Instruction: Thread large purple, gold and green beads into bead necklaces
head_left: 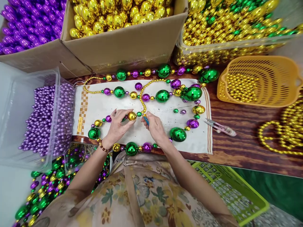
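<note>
My left hand (119, 124) pinches a shiny gold bead (132, 116) on a strung bead necklace (131, 148) between thumb and fingers. A small green bead (139, 114) sits just right of it, where a chain of little gold beads (142, 101) joins. My right hand (155, 127) is closed round a small blue item with a yellow end, apparently a lighter (146, 119), held close to that join. The necklace of green, purple and gold beads loops over a white cloth (127, 124). Most of the lighter is hidden by my fingers.
Thread snips (220, 127), a long needle (174, 108) and a loose purple bead (138, 86) lie about. An orange basket (262, 97) stands right, a clear purple-bead tub (55, 113) left. Cardboard boxes (120, 49) and a gold-bead tub (227, 45) line the back.
</note>
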`<state>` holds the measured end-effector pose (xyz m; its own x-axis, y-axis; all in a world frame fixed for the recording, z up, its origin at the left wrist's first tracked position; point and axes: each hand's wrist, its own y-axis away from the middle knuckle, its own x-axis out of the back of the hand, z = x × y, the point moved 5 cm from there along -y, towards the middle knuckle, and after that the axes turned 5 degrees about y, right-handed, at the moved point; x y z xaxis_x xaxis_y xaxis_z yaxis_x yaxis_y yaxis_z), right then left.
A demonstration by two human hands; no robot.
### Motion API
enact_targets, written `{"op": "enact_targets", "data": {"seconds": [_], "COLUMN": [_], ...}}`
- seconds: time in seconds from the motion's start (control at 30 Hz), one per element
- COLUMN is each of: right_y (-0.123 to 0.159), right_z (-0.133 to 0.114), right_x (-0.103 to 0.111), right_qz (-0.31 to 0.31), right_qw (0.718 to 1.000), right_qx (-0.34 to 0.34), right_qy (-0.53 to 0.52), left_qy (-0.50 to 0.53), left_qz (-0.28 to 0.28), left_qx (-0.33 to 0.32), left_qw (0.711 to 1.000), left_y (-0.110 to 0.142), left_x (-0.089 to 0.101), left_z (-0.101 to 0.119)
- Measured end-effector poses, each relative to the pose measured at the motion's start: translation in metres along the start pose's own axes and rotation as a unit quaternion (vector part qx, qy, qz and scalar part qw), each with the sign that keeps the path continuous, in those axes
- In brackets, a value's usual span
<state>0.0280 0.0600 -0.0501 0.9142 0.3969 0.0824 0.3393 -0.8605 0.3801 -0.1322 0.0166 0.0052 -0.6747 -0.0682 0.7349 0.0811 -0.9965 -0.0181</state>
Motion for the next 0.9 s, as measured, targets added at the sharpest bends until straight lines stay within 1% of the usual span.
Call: {"op": "enact_targets", "data": {"seconds": [0.13,0.33,0.63,0.8,0.9], "right_y": [-0.001,0.001,0.004,0.006,0.008], "right_z": [0.003,0.006,0.008,0.011,0.010], "right_x": [0.001,0.001,0.000,0.000,0.000], "right_qz": [0.000,-0.003,-0.019,-0.031,-0.033], "right_qw": [1.000,1.000,0.997,0.993,0.992], "right_qx": [0.001,-0.011,0.004,-0.016,-0.019], "right_qy": [0.009,0.001,0.078,0.113,0.122], "left_qy": [-0.017,-0.027,-0.085,-0.108,-0.111], "left_qz": [-0.002,0.023,0.037,0.055,0.058], "left_qx": [-0.016,-0.065,-0.137,-0.167,-0.171], "left_qw": [1.000,0.997,0.986,0.979,0.977], "left_y": [0.000,0.001,0.004,0.004,0.005], "left_x": [-0.001,-0.001,-0.003,-0.004,-0.006], "left_z": [0.000,0.000,-0.006,-0.006,-0.007]}}
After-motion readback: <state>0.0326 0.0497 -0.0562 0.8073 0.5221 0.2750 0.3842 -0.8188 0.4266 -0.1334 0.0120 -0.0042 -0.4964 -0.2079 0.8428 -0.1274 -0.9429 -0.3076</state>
